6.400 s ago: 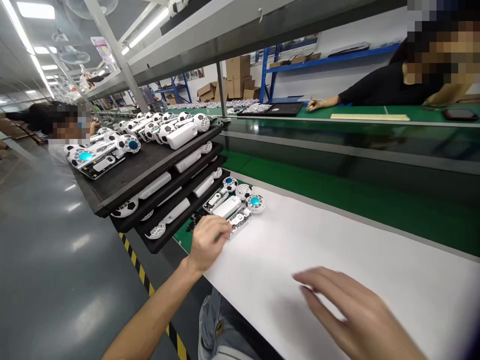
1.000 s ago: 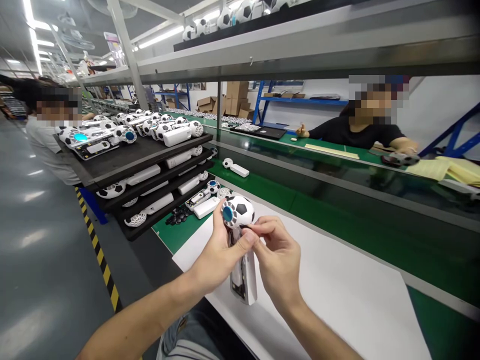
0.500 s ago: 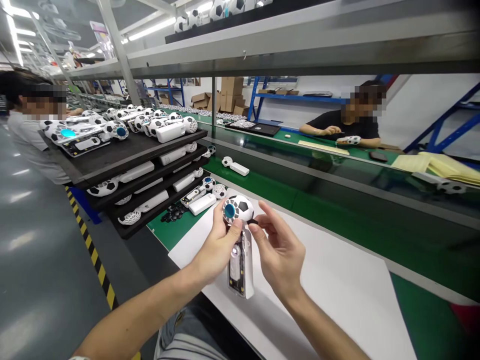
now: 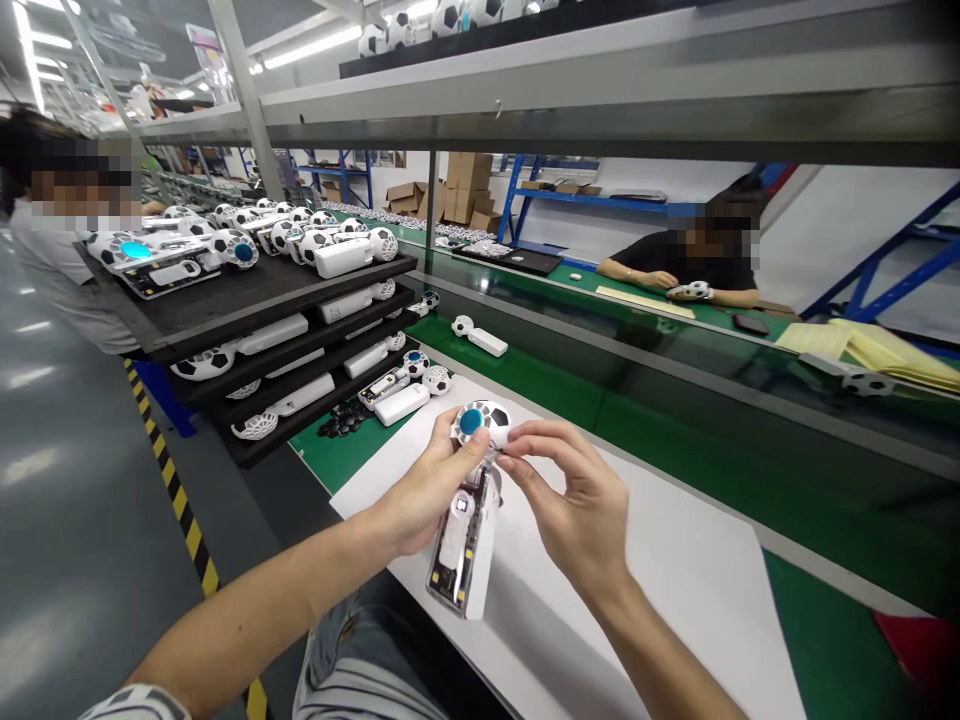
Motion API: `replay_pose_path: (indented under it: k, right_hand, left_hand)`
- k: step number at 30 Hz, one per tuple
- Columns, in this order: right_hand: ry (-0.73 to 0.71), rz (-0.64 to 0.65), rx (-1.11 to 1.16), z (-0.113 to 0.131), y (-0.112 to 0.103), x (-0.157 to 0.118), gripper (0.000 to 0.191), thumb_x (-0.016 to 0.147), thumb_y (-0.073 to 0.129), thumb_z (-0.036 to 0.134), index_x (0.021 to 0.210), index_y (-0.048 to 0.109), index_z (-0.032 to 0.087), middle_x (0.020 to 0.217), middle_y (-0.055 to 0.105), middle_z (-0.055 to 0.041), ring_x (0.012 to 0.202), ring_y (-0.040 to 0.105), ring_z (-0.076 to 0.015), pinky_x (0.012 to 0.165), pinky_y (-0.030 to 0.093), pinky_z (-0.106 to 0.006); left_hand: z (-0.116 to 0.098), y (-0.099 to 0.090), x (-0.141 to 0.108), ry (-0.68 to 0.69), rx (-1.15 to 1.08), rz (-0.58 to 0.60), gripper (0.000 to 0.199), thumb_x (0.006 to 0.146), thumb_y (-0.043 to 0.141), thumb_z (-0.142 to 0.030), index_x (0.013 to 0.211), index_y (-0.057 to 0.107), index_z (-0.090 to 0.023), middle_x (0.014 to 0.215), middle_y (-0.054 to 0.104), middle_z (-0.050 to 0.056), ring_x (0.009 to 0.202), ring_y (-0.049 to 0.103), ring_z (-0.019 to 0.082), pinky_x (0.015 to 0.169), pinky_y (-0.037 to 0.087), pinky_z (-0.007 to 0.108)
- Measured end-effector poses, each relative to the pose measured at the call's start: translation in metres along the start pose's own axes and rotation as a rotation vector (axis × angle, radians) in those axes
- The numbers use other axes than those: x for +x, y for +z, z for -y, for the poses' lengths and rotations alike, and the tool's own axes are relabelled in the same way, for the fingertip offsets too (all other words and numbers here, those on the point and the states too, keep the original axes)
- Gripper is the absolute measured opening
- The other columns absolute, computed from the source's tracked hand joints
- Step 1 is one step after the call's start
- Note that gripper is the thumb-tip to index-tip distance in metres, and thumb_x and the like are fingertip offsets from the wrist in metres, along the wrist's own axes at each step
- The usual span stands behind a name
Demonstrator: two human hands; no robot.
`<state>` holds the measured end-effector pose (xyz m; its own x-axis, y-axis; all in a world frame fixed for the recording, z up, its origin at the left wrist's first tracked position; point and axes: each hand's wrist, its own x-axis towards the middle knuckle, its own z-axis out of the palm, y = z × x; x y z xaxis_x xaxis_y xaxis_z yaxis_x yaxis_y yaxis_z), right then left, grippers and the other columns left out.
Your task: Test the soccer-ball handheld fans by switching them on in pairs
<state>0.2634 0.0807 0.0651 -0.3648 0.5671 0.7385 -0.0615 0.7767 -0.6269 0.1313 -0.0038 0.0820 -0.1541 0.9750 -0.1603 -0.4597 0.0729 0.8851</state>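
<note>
Handheld fan (image 4: 466,535) sits in your hands over the white sheet (image 4: 637,540), soccer-ball head up, clear body angled down toward you, with parts visible inside. Your left hand (image 4: 427,490) is closed around it just below the head, thumb up against the ball. Your right hand (image 4: 577,495) is pinched at the neck, fingertips (image 4: 517,458) touching there; whatever lies between them is too small to tell.

Just beyond, at the sheet's far corner: white handle (image 4: 401,404), open circuit body (image 4: 384,389), ball heads (image 4: 437,380). Black screw pile (image 4: 341,425) lies on the green mat (image 4: 319,455).

To your left, black rack (image 4: 300,305) with stacked trays. Top tray: fans laid out, some open, teal discs showing. Lower tray (image 4: 300,428): white handles, ball halves, white grilles (image 4: 253,427).

On the green belt (image 4: 540,385), a fan (image 4: 476,335) lies on its side. Across the line, a co-worker in black (image 4: 660,265) has a ball head (image 4: 690,291) by the hands. Another person (image 4: 64,290) stands beyond the rack.
</note>
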Motion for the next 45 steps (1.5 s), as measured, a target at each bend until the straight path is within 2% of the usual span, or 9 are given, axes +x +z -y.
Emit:
replay_pose_path:
  k: [4,7,10,12,15,25,31,37,45]
  right_hand:
    - [0.052,0.066,-0.043,-0.001,-0.003,0.003,0.007,0.084,0.074,0.018,0.084,0.071,0.025,0.099,0.057,-0.0043,0.096,0.06,-0.0213,0.082,0.056,-0.037]
    - [0.06,0.08,-0.045,-0.005,-0.001,0.001,0.01,0.084,0.073,0.019,0.091,0.07,0.026,0.105,0.056,-0.0051,0.103,0.059,-0.0227,0.089,0.055,-0.04]
    - [0.083,0.14,-0.036,-0.012,-0.001,-0.004,0.031,0.09,0.067,0.023,0.12,0.063,0.028,0.126,0.056,-0.0089,0.12,0.055,-0.0261,0.095,0.055,-0.044]
    - [0.103,0.236,-0.065,-0.017,-0.002,-0.008,0.048,0.094,0.06,0.023,0.141,0.05,0.029,0.141,0.051,-0.01,0.129,0.051,-0.0272,0.099,0.054,-0.047]
    - [0.113,0.347,-0.136,-0.024,-0.006,-0.012,0.059,0.097,0.055,0.022,0.152,0.037,0.031,0.147,0.05,-0.0079,0.129,0.054,-0.0265,0.103,0.052,-0.049]
    - [0.18,0.326,-0.178,-0.028,-0.006,-0.02,0.056,0.099,0.053,0.031,0.153,0.038,0.028,0.145,0.052,-0.0097,0.127,0.055,-0.0273,0.104,0.052,-0.049]
    - [0.196,0.326,-0.216,-0.032,-0.005,-0.023,0.058,0.099,0.048,0.027,0.155,0.032,0.026,0.145,0.05,-0.0122,0.13,0.052,-0.0289,0.105,0.05,-0.052]
    - [0.14,0.39,-0.236,-0.026,-0.01,-0.024,0.065,0.098,0.039,0.015,0.158,0.019,0.03,0.151,0.042,-0.0128,0.132,0.05,-0.0273,0.099,0.055,-0.049]
    - [0.07,0.201,-0.157,-0.014,-0.007,-0.026,0.058,0.094,0.045,0.011,0.149,0.036,0.028,0.141,0.048,-0.0115,0.128,0.05,-0.0266,0.102,0.052,-0.048]
  left_hand:
    - [0.002,-0.003,0.0,0.077,0.097,0.092,0.077,0.079,0.08,-0.03,0.138,0.031,-0.026,0.113,0.059,0.005,0.092,0.061,0.014,0.083,0.048,0.03]
    - [0.004,-0.004,0.001,0.129,0.185,0.105,0.075,0.079,0.079,-0.03,0.137,0.033,-0.022,0.126,0.056,0.01,0.111,0.058,0.021,0.095,0.046,0.035]
    - [0.004,-0.004,0.003,0.187,0.302,0.093,0.069,0.087,0.07,-0.034,0.141,0.031,-0.02,0.129,0.056,0.012,0.119,0.056,0.024,0.103,0.042,0.039]
    - [0.003,-0.005,0.003,0.229,0.381,0.097,0.066,0.09,0.065,-0.033,0.143,0.028,-0.019,0.133,0.055,0.013,0.123,0.054,0.024,0.107,0.04,0.039]
    - [0.002,-0.008,0.004,0.253,0.521,0.085,0.066,0.09,0.065,-0.035,0.144,0.03,-0.019,0.138,0.051,0.015,0.129,0.05,0.027,0.109,0.039,0.042]
    - [0.01,-0.017,0.01,0.261,0.62,0.078,0.077,0.085,0.067,-0.047,0.148,0.032,-0.02,0.138,0.049,0.017,0.128,0.049,0.033,0.11,0.036,0.047]
    - [0.006,-0.011,0.009,0.16,0.735,0.093,0.082,0.09,0.061,-0.046,0.153,0.016,-0.019,0.14,0.047,0.02,0.123,0.053,0.032,0.104,0.041,0.047]
    - [0.005,-0.006,0.007,0.23,0.711,0.101,0.066,0.09,0.061,-0.04,0.145,0.031,-0.022,0.134,0.05,0.015,0.116,0.055,0.028,0.096,0.047,0.043]
    - [0.013,0.007,0.005,0.305,0.676,0.068,0.061,0.091,0.06,-0.032,0.144,0.033,-0.022,0.131,0.049,0.014,0.115,0.056,0.027,0.101,0.044,0.044]
